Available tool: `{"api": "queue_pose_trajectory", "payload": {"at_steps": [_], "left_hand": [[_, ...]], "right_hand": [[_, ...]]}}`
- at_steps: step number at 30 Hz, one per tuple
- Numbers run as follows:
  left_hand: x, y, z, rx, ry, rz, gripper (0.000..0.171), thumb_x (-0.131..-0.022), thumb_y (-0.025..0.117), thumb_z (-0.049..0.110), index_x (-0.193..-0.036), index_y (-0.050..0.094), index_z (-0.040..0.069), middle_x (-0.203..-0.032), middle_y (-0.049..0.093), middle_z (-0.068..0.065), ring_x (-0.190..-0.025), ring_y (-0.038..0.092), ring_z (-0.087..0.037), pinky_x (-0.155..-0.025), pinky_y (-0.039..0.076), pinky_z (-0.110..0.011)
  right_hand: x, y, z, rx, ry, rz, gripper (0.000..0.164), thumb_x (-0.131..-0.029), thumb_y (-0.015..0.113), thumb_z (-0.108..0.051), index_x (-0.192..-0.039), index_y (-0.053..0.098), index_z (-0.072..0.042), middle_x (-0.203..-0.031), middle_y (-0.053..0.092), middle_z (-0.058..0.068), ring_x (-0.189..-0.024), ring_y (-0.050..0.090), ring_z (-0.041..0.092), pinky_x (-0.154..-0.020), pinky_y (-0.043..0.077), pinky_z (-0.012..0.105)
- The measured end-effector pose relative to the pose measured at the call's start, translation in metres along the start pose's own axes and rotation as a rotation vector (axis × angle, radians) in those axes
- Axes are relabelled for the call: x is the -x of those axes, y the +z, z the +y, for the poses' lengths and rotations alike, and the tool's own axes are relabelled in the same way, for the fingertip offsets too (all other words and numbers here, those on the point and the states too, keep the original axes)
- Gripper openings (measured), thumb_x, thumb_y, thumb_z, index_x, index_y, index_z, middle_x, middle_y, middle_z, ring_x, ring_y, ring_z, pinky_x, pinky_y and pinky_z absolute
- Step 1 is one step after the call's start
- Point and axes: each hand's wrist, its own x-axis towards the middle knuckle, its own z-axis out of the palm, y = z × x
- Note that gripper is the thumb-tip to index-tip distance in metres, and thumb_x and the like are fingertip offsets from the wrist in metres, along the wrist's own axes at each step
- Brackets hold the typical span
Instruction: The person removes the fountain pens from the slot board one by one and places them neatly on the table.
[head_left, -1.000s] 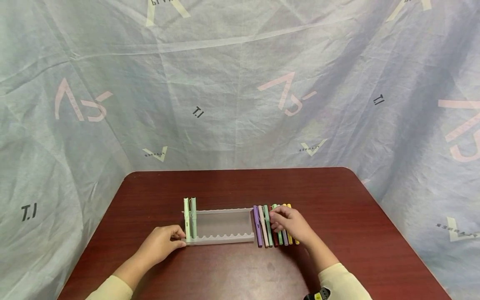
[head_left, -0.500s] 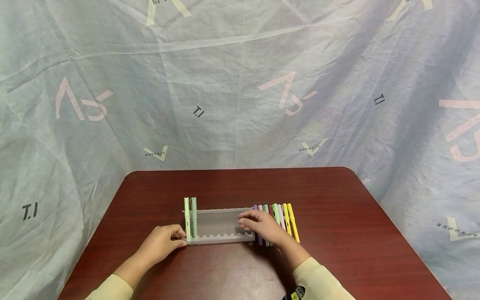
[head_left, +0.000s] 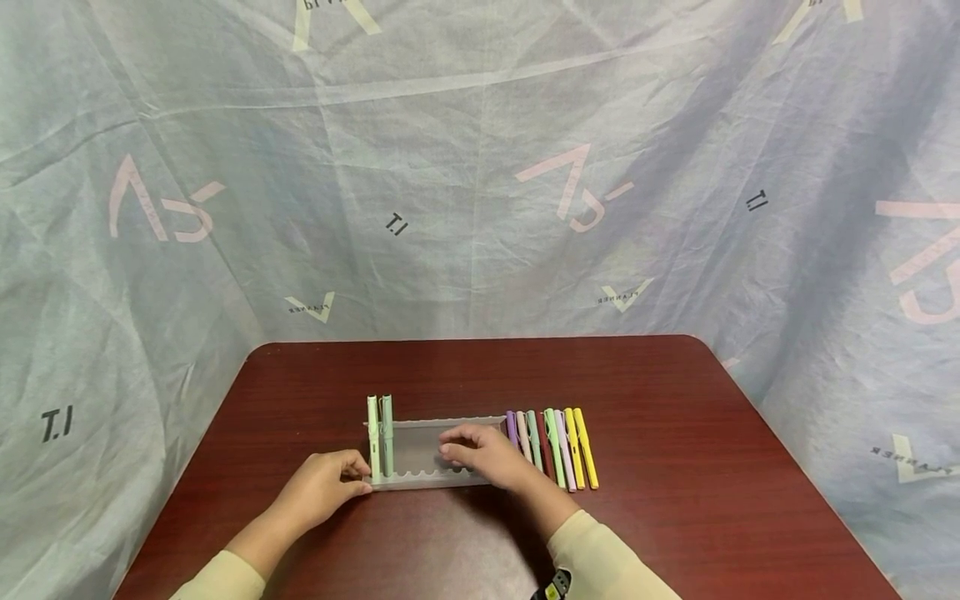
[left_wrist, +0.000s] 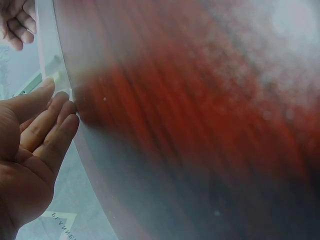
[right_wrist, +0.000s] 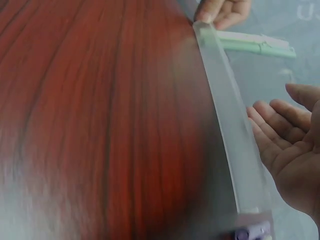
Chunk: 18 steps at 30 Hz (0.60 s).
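A clear pen tray (head_left: 420, 481) with scalloped edges lies on the dark red table. Two pens, one pale green (head_left: 373, 442) and one grey-green (head_left: 387, 446), rest side by side in its leftmost notches. My left hand (head_left: 322, 485) pinches the tray's front left corner between thumb and fingers. Over the right half of the tray hovers my right hand (head_left: 487, 454), its fingers loosely bent. The right wrist view shows that right hand (right_wrist: 295, 150) palm up with nothing in it, behind the tray's front wall (right_wrist: 230, 115).
Right of the tray lies a row of several pens: purple (head_left: 512, 427), pink, greens, dark red (head_left: 545, 450), lavender and yellow (head_left: 587, 450). Pale printed cloth (head_left: 472, 208) hangs behind and at both sides of the table (head_left: 450, 375).
My right hand has moved left from above the pen row to over the tray, uncovering the pens. My left hand and the two pens in the tray have stayed put.
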Motion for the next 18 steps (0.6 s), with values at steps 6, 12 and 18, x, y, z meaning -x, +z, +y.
{"api": "queue_pose_trajectory", "payload": {"at_steps": [6, 12, 18], "left_hand": [[0.0, 0.001, 0.0, 0.003, 0.0, 0.002, 0.014, -0.08, 0.081, 0.022, -0.085, 0.068, 0.026, -0.083, 0.069, 0.015, -0.082, 0.065, -0.006, -0.073, 0.052, -0.029], [0.0, 0.0, 0.0, 0.014, 0.015, -0.001, 0.014, -0.08, 0.081, 0.022, -0.086, 0.069, 0.025, -0.084, 0.07, 0.014, -0.081, 0.065, -0.005, -0.072, 0.052, -0.028], [0.0, -0.001, 0.001, 0.023, 0.007, -0.011, 0.014, -0.08, 0.081, 0.021, -0.086, 0.068, 0.025, -0.084, 0.07, 0.014, -0.081, 0.065, -0.005, -0.072, 0.052, -0.028]], "right_hand": [[-0.011, 0.021, -0.009, 0.05, 0.005, 0.002, 0.036, -0.095, 0.065, -0.032, -0.12, 0.068, -0.006, -0.094, 0.073, 0.007, -0.086, 0.07, 0.024, -0.069, 0.054, 0.025], [-0.025, 0.041, -0.018, 0.052, -0.003, 0.01, 0.036, -0.094, 0.066, -0.029, -0.119, 0.068, -0.003, -0.09, 0.072, 0.015, -0.08, 0.068, 0.026, -0.063, 0.052, 0.023], [-0.036, 0.054, -0.021, 0.141, 0.003, 0.056, 0.033, -0.092, 0.069, -0.032, -0.115, 0.071, -0.008, -0.086, 0.071, 0.003, -0.071, 0.062, 0.007, -0.064, 0.05, 0.022]]}}
